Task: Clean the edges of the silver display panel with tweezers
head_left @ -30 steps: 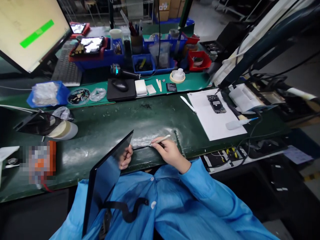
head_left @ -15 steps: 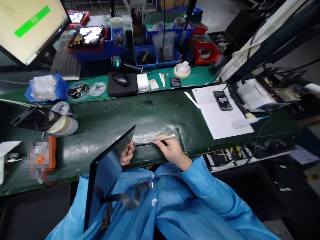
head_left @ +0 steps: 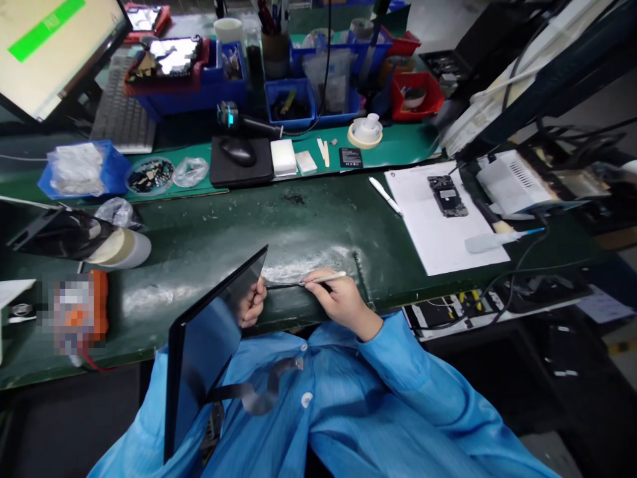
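Observation:
A large black tablet screen [head_left: 209, 338] stands tilted on its edge against my lap, at the near edge of the green bench [head_left: 223, 232]. My left hand [head_left: 251, 307] is closed on its right edge near the top corner. My right hand [head_left: 336, 300] pinches a thin white stick tool [head_left: 323, 278] whose dark tip reaches left to the screen's edge. A black flat cable [head_left: 249, 395] hangs from the screen over my blue smock.
A white sheet [head_left: 438, 226] with a phone circuit board [head_left: 448, 196] lies to the right, a white pen [head_left: 384, 196] beside it. Blue and red parts bins [head_left: 298, 109], a mouse [head_left: 239, 151] and a monitor [head_left: 44, 53] line the back. Tape rolls [head_left: 119, 249] sit left.
The view has tilted slightly, shifting the bench items up. My hands, the screen and the tool stay in nearly the same grip and place.

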